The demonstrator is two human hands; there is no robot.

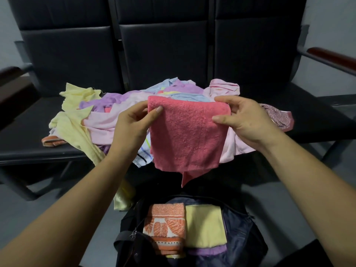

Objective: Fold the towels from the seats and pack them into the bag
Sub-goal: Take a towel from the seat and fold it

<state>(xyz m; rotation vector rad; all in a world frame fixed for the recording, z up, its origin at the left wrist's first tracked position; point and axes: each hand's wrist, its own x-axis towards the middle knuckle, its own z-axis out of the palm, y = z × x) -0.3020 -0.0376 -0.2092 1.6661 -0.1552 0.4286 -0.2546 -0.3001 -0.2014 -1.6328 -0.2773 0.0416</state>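
Observation:
A pink-red towel [185, 135] hangs doubled over in the air above the seat's front edge. My left hand [133, 124] pinches its upper left corner, and my right hand [244, 120] pinches its upper right corner. Behind it a heap of loose towels [104, 116] in yellow, lilac, pale pink and blue covers the middle seat. Below, on the floor, stands an open dark bag [240, 234]. Inside it lie a folded orange patterned towel [165, 226], a folded yellow towel [205, 226] and a lilac one [208, 251] under them.
The black row of seats [308, 120] has wooden armrests, one at the left [11, 74] and one at the right [331, 56]. A yellow towel [123, 199] hangs off the seat's front toward the grey floor [28, 214]. A floral cloth [279, 116] lies on the right seat.

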